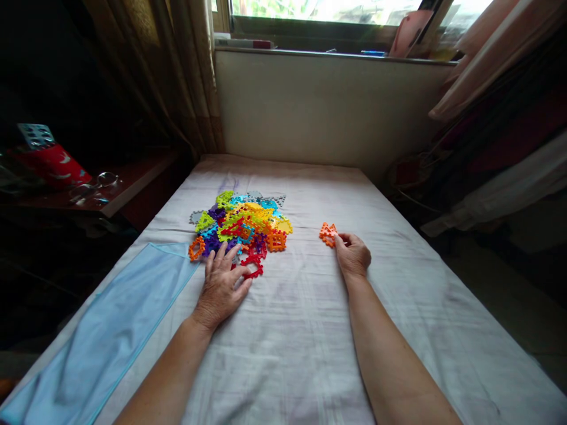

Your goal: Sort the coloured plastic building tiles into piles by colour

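Observation:
A heap of colourful plastic interlocking tiles (248,221) with notched edges lies on the sheet, in yellow, green, purple, blue, red, orange and grey. My left hand (224,286) rests at the heap's near edge, fingers spread over the purple and red pieces. By its thumb and forefinger is a red ring-shaped tile (253,267). Off to the right of the heap, my right hand (353,254) pinches an orange interlocking tile (328,235) between thumb and forefinger, just at the sheet's surface. Whether that orange shape is one tile or two overlapping ones, I cannot tell.
A light blue cloth (119,319) runs along the left side of the sheet-covered surface (292,354). Left of it, a dark side table (137,174) bears glasses (95,188) and a red container (53,165). Curtains, a low wall and a window stand behind; clothes hang at right.

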`<act>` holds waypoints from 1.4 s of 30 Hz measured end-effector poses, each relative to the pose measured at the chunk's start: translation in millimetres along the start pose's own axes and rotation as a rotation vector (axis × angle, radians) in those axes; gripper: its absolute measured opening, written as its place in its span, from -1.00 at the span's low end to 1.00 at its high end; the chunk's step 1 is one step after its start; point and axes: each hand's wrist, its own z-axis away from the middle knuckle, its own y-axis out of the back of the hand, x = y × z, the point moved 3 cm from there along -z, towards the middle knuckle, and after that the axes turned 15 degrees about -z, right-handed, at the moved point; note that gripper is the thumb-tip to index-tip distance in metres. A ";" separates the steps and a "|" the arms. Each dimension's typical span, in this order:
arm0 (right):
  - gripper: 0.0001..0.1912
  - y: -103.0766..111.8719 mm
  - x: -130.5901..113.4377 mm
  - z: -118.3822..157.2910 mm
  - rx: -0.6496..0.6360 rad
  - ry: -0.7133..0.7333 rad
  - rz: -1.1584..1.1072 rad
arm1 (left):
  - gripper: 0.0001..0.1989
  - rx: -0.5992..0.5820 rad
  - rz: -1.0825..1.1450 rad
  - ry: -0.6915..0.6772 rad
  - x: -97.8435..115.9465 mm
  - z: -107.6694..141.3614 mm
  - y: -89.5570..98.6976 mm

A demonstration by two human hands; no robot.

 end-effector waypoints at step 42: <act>-0.67 -64.3 -63.8 78.7 -0.608 0.706 0.091 | -0.57 0.126 0.053 0.297 -32.3 1.8 -23.3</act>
